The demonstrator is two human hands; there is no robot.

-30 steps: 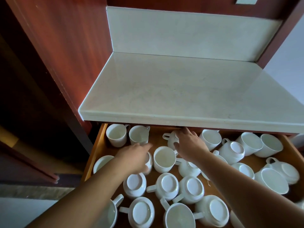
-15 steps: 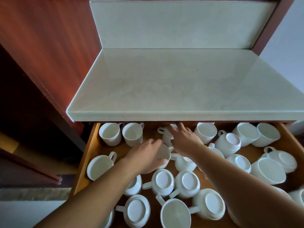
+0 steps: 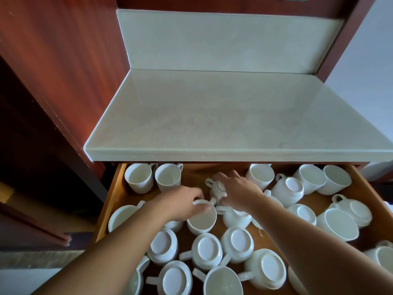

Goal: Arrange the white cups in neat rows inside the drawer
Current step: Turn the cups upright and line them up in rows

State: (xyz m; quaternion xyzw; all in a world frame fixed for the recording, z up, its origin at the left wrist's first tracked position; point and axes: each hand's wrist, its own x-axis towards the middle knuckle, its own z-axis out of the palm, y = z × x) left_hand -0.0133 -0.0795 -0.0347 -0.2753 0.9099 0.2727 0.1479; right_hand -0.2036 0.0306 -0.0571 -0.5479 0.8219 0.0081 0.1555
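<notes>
Since the earlier frame the left hand (image 3: 182,202) has slid right onto an upright cup (image 3: 202,220) near the middle of the drawer (image 3: 110,201), and now pinches its far rim between thumb and fingers. The right hand (image 3: 238,192) has dropped onto a small tipped cup (image 3: 217,189) just behind; its fingers spread over it, but whether they actually clasp it cannot be told.

Little of the job looks done. Two cups (image 3: 139,177) stand upright side by side at the back left corner, the likely start of a row, and a bare strip of drawer floor lies between them and the cups at the back right (image 3: 261,175). Everything else is unsorted: many cups sit upside down in the front half (image 3: 206,251), others lean or lie tilted on the right (image 3: 287,189), with handles pointing every way. By my reckoning most of the cups have yet to be righted and lined up. The worktop (image 3: 212,116) above carries nothing
</notes>
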